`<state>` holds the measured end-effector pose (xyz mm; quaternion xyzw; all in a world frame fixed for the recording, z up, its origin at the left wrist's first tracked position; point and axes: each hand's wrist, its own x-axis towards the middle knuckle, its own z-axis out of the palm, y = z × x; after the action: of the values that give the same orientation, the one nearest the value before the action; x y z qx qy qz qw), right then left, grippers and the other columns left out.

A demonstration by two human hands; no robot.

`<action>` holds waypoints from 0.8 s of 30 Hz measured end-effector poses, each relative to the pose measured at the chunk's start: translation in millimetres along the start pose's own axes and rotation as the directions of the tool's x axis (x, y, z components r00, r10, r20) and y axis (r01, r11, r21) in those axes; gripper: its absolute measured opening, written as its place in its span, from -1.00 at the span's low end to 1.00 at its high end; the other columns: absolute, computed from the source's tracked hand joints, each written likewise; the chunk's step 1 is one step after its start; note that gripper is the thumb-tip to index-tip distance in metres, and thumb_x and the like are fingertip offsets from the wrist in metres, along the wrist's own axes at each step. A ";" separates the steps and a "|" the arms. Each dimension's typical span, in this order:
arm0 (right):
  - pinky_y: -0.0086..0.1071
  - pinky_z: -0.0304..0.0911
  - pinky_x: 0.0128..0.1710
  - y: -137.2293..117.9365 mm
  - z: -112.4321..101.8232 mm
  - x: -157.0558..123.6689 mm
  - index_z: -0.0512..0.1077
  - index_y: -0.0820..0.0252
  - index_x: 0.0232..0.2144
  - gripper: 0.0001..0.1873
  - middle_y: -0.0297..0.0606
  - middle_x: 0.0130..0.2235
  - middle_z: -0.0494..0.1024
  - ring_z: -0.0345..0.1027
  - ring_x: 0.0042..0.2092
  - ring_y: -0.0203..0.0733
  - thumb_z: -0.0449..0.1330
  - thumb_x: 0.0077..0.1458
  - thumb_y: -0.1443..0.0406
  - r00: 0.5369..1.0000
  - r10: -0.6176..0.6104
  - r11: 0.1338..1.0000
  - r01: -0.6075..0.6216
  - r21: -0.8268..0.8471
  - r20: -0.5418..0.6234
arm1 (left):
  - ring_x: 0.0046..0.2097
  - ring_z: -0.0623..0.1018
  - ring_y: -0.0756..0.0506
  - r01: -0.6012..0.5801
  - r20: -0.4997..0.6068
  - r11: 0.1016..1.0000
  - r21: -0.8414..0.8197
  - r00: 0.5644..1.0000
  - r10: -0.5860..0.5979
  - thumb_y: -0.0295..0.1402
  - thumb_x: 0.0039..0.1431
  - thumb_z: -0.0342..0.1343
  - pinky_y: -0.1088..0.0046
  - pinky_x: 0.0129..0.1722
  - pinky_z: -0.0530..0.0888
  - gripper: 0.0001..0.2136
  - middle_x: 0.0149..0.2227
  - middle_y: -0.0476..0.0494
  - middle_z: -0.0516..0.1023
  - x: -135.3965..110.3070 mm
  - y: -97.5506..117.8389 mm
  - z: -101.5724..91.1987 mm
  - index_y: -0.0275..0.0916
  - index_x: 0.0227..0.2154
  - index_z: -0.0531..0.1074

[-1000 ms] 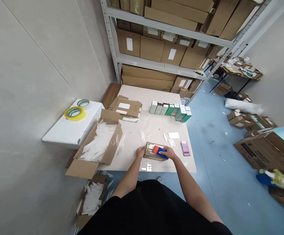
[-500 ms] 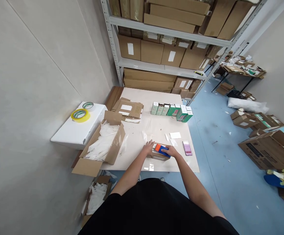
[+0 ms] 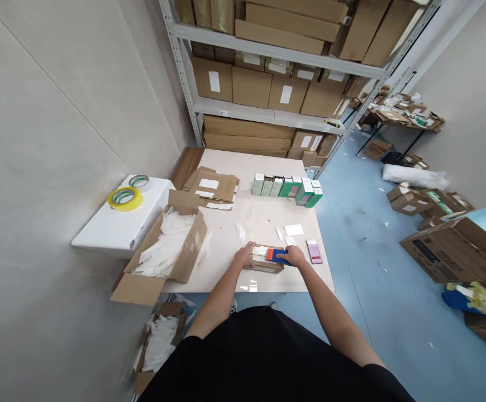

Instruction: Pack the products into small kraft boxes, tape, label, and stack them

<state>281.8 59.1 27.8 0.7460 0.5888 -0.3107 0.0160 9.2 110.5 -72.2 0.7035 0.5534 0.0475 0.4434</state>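
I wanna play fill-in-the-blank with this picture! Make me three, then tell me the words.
1. The right hand holds a tool coloured orange and ____.
2. The left hand is at the left end of the cardboard box, not its ____ end.
3. The bigger tape roll is coloured ____.

Missing words: blue; right; yellow.

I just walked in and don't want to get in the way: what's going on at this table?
A person is handling a small cardboard box near the front edge of the table. Their left hand is at the box's left end, while their right hand grips what looks like a blue-and-orange tape dispenser over its top. Farther back stand green and white boxes in a row, with flattened cardboard to their left.
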 end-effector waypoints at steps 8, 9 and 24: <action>-0.34 0.19 -0.38 88.0 -36.5 -9.1 0.58 0.19 -0.39 -0.49 -0.04 -0.27 0.64 0.53 -0.22 0.06 0.42 -0.09 -0.14 0.995 0.094 0.991 -0.098 -0.095 -0.044 | 0.26 0.43 -0.39 0.000 -0.013 0.997 -0.071 1.000 -0.001 -0.41 -0.61 0.51 0.36 0.10 0.41 0.13 0.48 -0.06 0.06 1.3 -0.1 0.4 0.07 0.26 0.32; -0.34 0.19 -0.38 97.5 -38.6 -11.2 0.58 0.18 -0.41 -0.50 -0.05 -0.28 0.64 0.53 -0.22 0.06 0.43 -0.10 -0.13 0.992 0.111 0.989 -0.115 -0.088 -0.051 | 0.26 0.43 -0.38 0.000 -0.014 0.997 -0.079 1.000 -0.001 -0.40 -0.61 0.51 0.38 0.09 0.41 0.12 0.49 -0.05 0.04 1.8 0.1 0.2 0.07 0.25 0.33; -0.36 0.19 -0.40 109.1 -30.2 -11.0 0.57 0.17 -0.44 -0.49 -0.09 -0.32 0.63 0.52 -0.27 0.00 0.43 -0.13 -0.15 0.990 0.128 0.991 -0.130 -0.039 -0.057 | 0.24 0.44 -0.33 -0.034 -0.040 0.998 -0.046 0.999 0.032 -0.39 -0.53 0.50 0.37 0.12 0.40 0.14 0.45 -0.10 0.14 -11.7 -6.8 -2.6 0.05 0.31 0.25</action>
<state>390.9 27.9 20.2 0.7902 0.5459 -0.2760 0.0362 -1.8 102.3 -70.2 0.7010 0.5490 0.0813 0.4479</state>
